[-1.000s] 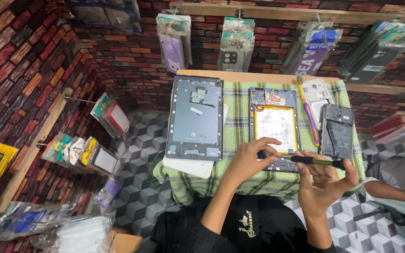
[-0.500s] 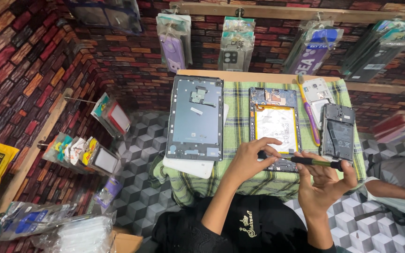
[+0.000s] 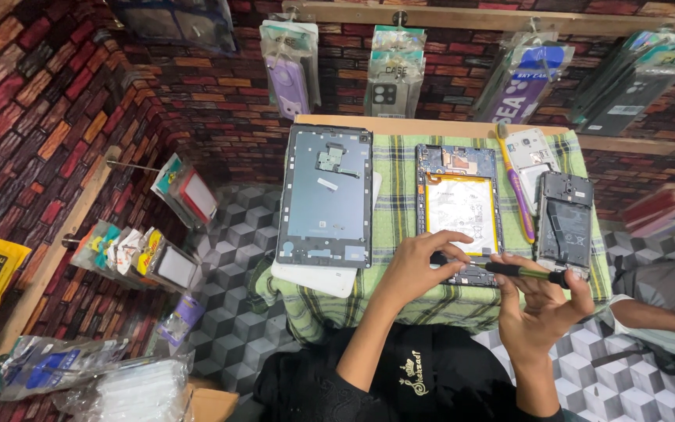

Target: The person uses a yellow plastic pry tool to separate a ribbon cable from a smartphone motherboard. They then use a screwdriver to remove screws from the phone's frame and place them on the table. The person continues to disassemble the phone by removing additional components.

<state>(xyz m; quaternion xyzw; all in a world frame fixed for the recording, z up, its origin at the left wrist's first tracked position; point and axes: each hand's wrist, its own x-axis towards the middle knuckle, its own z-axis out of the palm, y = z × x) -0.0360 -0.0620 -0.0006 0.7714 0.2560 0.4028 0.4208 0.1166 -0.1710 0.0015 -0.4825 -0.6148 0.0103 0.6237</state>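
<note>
The left hand (image 3: 414, 270) covers the lower left corner of the opened tablet (image 3: 460, 211), so the parts beneath it cannot be seen. The tip of the screwdriver (image 3: 501, 268) is hidden behind the left fingers (image 3: 451, 238); its handle end disappears in the right hand (image 3: 542, 309). The hanging case packs (image 3: 289, 66) are cut off by the top edge. Small parts inside the back cover (image 3: 328, 195) are too fine to tell.

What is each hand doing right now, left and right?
Left hand: fingers curled, fingertips pinching the tip of the screwdriver over the opened tablet.
Right hand: closed on the screwdriver's handle end.
</note>
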